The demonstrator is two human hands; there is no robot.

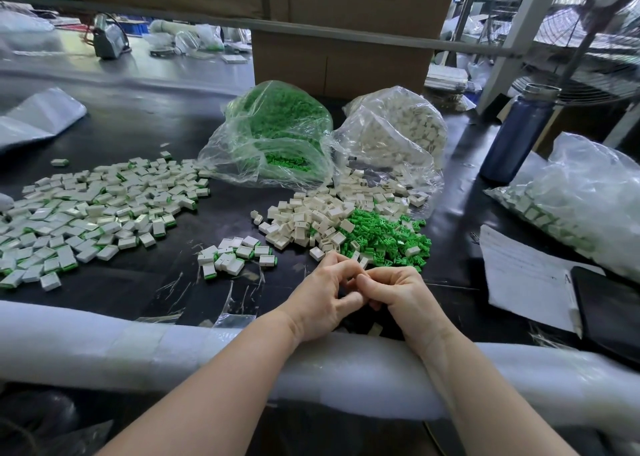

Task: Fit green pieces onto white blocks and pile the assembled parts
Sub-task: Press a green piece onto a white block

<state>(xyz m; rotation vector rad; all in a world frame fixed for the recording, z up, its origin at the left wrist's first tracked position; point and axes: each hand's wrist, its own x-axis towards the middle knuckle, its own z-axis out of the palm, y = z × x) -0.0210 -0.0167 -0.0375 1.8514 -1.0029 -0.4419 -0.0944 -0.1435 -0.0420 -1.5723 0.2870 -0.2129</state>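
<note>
My left hand (322,299) and my right hand (398,293) meet fingertip to fingertip just above the dark table's near edge. Their fingers are curled and pinch a small part, which they hide almost fully. Right behind them lie a heap of loose green pieces (388,237) and a heap of white blocks (311,220). A small cluster of assembled parts (235,254) sits left of the hands. A wide spread of assembled parts (86,209) covers the table's left side.
At the back, an open clear bag of green pieces (277,133) stands beside a bag of white blocks (398,133). A blue bottle (516,137), a bag of parts (581,206), paper (526,275) and a black tablet (606,310) are at the right. White foam padding (138,344) lines the near edge.
</note>
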